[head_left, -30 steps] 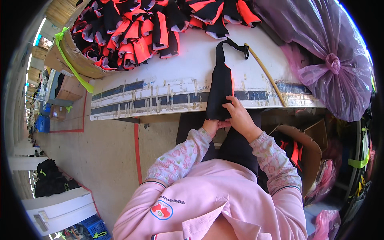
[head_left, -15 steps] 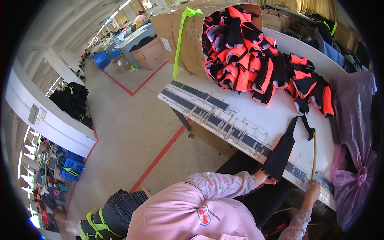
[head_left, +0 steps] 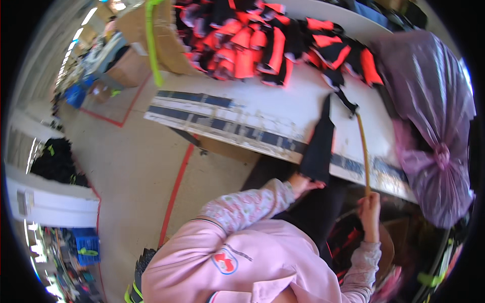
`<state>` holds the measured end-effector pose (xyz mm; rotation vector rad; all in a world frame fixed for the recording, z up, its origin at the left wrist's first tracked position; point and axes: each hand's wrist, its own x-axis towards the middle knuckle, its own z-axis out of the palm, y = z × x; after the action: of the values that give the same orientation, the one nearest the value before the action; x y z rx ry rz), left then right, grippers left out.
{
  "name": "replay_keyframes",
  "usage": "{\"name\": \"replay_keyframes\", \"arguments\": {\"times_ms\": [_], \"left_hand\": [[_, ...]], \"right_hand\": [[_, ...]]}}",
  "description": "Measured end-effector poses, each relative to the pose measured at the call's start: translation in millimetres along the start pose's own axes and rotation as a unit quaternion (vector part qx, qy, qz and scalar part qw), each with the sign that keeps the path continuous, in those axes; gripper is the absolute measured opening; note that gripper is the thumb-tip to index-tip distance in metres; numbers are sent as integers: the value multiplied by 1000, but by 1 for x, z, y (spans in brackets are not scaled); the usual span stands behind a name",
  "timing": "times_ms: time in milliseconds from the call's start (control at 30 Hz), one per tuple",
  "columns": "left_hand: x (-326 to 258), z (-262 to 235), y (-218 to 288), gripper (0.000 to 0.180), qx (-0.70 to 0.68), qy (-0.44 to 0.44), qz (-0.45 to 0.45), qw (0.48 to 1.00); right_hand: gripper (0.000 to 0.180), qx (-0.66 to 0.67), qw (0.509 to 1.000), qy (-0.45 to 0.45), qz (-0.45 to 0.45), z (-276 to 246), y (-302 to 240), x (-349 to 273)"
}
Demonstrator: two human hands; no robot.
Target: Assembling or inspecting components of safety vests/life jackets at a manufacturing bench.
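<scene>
My left hand is closed on the wide near end of a black fabric piece, just off the table's front edge. The piece lies across that edge and narrows away from me into a thin black strap. My right hand grips the lower end of a thin yellowish stick, in front of the table edge. At its far end the stick meets the strap's tip; how the two are joined is too small to tell. Beyond them lies a heap of black and neon-coral fabric pieces.
The white table has worn dark tape along its front edge. A cardboard box lies at the heap's left. Right of the table hangs a knotted purple plastic bag. Red lines mark the floor; a blue crate stands far left.
My view has turned, so the table and heap sit higher and further left in it. More of the stick shows between my right hand and the strap. Both hands keep their holds.
</scene>
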<state>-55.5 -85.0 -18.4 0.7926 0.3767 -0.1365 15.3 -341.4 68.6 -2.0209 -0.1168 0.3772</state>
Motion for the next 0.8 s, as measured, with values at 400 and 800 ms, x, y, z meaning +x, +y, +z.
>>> {"name": "replay_keyframes", "arguments": {"times_ms": [400,800], "left_hand": [[0,10,-6,31,44,33,-35,998],[-1,1,-3,35,117,31,-26,992]], "right_hand": [[26,-12,983,-141,119,-16,47,-181],[25,-67,979,-137,134,-25,44,-168]]}}
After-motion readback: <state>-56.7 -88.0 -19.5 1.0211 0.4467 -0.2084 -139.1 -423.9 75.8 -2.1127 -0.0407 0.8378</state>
